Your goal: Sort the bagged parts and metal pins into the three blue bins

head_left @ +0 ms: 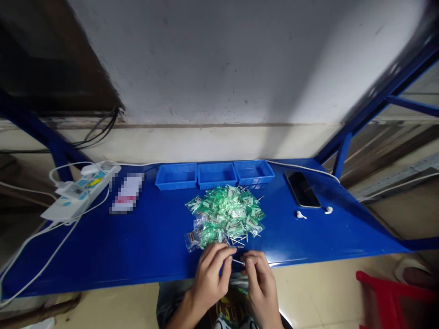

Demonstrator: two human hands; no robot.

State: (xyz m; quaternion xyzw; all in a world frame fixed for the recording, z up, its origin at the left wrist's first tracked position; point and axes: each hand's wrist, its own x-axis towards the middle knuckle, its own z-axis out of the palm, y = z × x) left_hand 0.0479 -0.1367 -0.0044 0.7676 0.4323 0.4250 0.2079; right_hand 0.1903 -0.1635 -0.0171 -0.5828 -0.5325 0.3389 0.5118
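My left hand [210,274] and my right hand [261,279] meet at the front edge of the blue table [103,246]. Between their pinched fingertips they hold a small thin metal pin [238,262], each hand gripping one end. Just beyond the hands lies a pile of small green packets [226,214] with loose metal pins scattered around it. A clear little bag [192,238] with dark parts sits at the pile's left front corner.
Three shallow blue trays [214,175] stand in a row behind the pile. A phone [302,189] and two white earbuds [301,214] lie to the right. A white power strip [79,191] with cables and a white card sit at the left. A red stool [394,297] stands at lower right.
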